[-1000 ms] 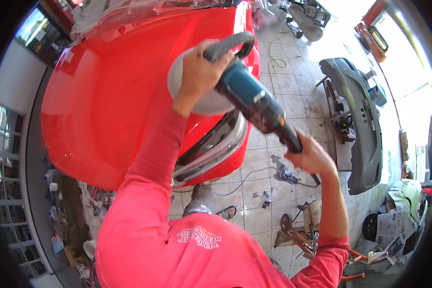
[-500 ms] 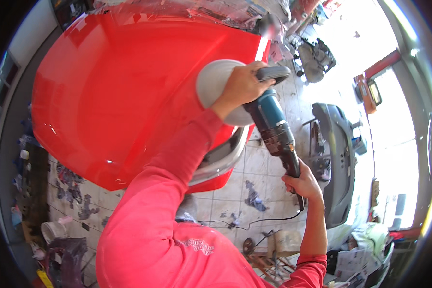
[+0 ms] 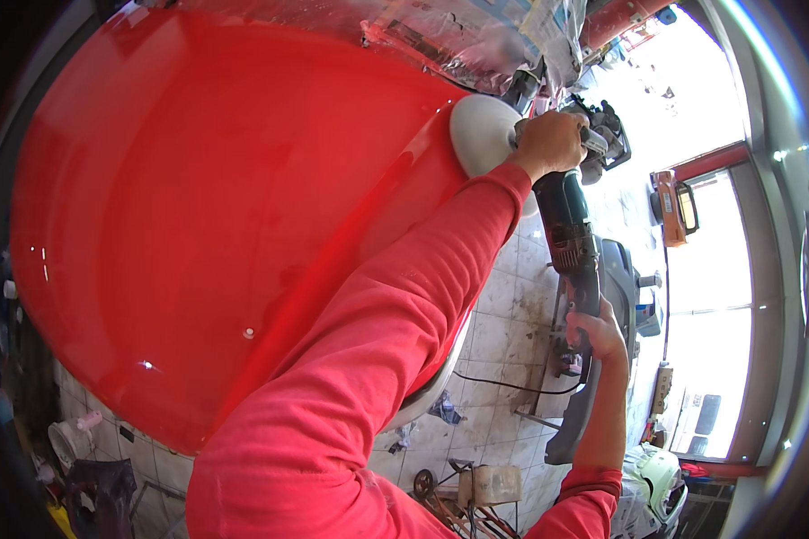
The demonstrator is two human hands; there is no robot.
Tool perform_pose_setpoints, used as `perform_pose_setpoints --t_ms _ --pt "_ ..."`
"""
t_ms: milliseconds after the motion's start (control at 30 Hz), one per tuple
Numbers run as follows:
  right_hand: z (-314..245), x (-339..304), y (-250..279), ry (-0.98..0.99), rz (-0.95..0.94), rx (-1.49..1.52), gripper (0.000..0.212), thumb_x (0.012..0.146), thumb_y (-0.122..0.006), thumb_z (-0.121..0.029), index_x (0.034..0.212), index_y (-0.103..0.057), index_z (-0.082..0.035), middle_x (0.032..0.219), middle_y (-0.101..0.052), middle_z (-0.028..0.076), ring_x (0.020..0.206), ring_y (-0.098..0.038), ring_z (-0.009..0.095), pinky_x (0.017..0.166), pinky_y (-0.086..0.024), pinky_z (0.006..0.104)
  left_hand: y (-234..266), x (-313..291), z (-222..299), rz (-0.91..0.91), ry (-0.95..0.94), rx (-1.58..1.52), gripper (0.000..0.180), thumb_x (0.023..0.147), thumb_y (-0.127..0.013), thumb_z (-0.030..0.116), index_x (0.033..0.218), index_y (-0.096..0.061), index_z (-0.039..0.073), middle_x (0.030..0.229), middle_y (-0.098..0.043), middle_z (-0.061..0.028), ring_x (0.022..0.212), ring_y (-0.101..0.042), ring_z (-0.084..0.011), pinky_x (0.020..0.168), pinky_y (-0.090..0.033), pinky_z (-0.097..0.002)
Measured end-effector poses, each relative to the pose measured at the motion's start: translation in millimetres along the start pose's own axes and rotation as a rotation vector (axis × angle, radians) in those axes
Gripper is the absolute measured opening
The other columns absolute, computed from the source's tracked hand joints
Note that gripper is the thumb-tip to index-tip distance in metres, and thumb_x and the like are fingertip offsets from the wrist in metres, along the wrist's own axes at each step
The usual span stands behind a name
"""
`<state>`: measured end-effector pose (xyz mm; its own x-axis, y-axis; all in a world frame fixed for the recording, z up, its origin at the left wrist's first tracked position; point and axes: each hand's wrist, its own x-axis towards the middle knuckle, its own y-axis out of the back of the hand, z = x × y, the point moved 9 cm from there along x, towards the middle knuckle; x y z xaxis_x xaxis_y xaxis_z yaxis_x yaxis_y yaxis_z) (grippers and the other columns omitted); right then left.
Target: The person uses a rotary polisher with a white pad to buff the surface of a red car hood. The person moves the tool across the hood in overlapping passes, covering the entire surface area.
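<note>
A polisher [image 3: 570, 225] with a dark body and a large white round pad [image 3: 484, 135] is held at the right edge of a glossy red car hood [image 3: 198, 198]. The pad is tilted and appears to lie against the hood's sloping edge; the contact itself is hidden. My left hand [image 3: 550, 144] is closed round the front handle, beside the pad. Farther back, my right hand [image 3: 598, 331] grips the rear handle, where a black cord [image 3: 521, 388] trails off below. My left sleeve covers part of the hood's near right corner.
Crumpled plastic sheeting [image 3: 485, 45] borders the hood's far side. A dark bumper [image 3: 573, 422] stands to the right on the tiled floor [image 3: 503, 337]. An orange work light [image 3: 674, 208] is near the bright doorway. A white bucket [image 3: 67, 440] sits at lower left.
Both my hands have moved the polisher to the right, the pad shifting farther along the hood's edge. My view has moved closer over the hood, which now fills more of it.
</note>
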<state>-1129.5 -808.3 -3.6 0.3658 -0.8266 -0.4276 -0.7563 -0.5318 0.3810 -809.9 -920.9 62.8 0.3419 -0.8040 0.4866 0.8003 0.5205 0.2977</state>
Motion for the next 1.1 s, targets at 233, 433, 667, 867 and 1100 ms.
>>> perform_pose_setpoints --t_ms 233,433,667,867,1100 --pt "-2 61 19 -0.045 -0.015 0.134 0.038 0.085 -0.073 0.002 0.118 -0.056 -0.004 0.076 -0.064 0.008 0.055 -0.062 0.02 0.053 -0.052 0.0381 -39 73 -21 -0.026 -0.059 0.001 0.043 0.084 -0.075 0.025 0.127 -0.077 0.02 0.113 -0.079 -0.0167 0.109 -0.075 -0.0378 0.099 -0.059 -0.0487" --pt "7 61 22 -0.059 -0.021 0.19 0.036 0.085 -0.073 0.0 0.116 -0.056 -0.004 0.071 -0.064 0.008 0.054 -0.063 0.02 0.053 -0.052 0.0374 -62 77 -11 -0.126 -0.092 0.053 0.041 0.089 -0.062 0.016 0.127 -0.077 0.017 0.116 -0.078 -0.0192 0.111 -0.075 -0.0379 0.099 -0.059 -0.0499" --pt "20 -1 -1 0.053 -0.096 0.034 0.038 0.083 -0.073 0.0 0.118 -0.059 -0.002 0.072 -0.065 0.008 0.054 -0.062 0.019 0.051 -0.05 0.035 -14 -7 14 -0.112 -0.001 0.101 0.043 0.086 -0.077 0.028 0.128 -0.076 0.018 0.114 -0.079 -0.0142 0.11 -0.075 -0.0366 0.096 -0.058 -0.0478" --pt "79 -118 -4 -0.04 -0.192 -0.173 0.039 0.082 -0.076 -0.002 0.118 -0.062 -0.003 0.078 -0.067 0.005 0.061 -0.064 0.014 0.056 -0.051 0.0335 46 -171 74 -0.024 0.023 0.035 0.039 0.086 -0.078 0.019 0.121 -0.068 0.009 0.091 -0.075 -0.0226 0.092 -0.074 -0.0435 0.077 -0.057 -0.054" --pt "103 -196 -30 -0.081 -0.33 -0.409 0.044 0.082 -0.085 -0.01 0.122 -0.068 -0.002 0.094 -0.074 0.005 0.086 -0.064 0.014 0.086 -0.054 0.0336 125 -314 135 0.215 -0.112 -0.096 0.045 0.081 -0.077 0.0 0.124 -0.065 0.007 0.091 -0.071 -0.0182 0.084 -0.072 -0.0405 0.07 -0.055 -0.046"
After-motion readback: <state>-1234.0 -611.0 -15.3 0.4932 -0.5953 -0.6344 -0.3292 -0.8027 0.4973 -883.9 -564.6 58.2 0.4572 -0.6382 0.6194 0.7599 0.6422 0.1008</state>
